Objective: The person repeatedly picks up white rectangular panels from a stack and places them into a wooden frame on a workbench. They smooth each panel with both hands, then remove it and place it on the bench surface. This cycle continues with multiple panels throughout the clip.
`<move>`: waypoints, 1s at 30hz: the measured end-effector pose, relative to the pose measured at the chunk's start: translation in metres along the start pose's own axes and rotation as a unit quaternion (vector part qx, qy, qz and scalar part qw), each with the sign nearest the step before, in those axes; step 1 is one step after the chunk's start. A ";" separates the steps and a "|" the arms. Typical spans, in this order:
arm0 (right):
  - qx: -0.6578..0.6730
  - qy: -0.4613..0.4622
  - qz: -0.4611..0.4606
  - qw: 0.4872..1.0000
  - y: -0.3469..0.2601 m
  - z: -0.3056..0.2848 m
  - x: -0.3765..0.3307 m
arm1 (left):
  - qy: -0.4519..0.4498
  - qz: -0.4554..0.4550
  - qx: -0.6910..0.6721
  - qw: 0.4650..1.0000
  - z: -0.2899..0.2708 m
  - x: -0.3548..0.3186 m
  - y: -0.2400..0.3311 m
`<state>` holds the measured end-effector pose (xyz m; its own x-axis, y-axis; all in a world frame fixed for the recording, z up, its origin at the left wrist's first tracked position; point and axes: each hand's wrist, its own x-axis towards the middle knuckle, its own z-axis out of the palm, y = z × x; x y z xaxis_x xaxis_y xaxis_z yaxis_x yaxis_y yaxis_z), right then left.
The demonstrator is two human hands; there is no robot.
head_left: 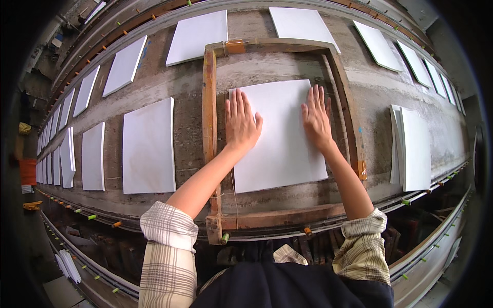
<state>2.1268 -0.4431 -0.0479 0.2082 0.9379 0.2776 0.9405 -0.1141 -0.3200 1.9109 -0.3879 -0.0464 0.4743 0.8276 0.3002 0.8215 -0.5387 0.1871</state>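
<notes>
A white rectangular sheet (pixel 281 154) lies flat on the long grey table inside a wooden frame (pixel 209 118). My left hand (pixel 240 123) rests palm down on the sheet's upper left part, fingers spread. My right hand (pixel 316 119) presses flat on its upper right edge, fingers together and pointing away. Neither hand grips anything. Both forearms come up from the lower edge in rolled checked sleeves.
Many more white sheets lie in rows along the table: one (pixel 149 148) just left of the frame, a small stack (pixel 412 149) to the right, others (pixel 197 36) along the far side. A metal rail with green and orange pegs (pixel 92 216) runs along the near table edge.
</notes>
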 end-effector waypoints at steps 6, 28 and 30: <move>-0.064 -0.053 -0.080 0.993 -0.013 -0.028 -0.064 | -0.087 0.074 -0.009 0.993 -0.033 -0.068 0.030; -0.066 -0.037 -0.115 0.990 -0.038 -0.036 -0.084 | -0.120 0.109 -0.037 0.986 -0.044 -0.082 0.052; -0.055 -0.049 -0.113 0.991 -0.033 -0.030 -0.088 | -0.128 0.114 -0.045 0.984 -0.043 -0.080 0.054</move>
<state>2.0856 -0.5320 -0.0349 -0.0337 0.9702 0.2398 0.9848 0.0732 -0.1576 1.9037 -0.4901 -0.0201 0.7174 0.6894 0.1000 0.6580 -0.7178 0.2276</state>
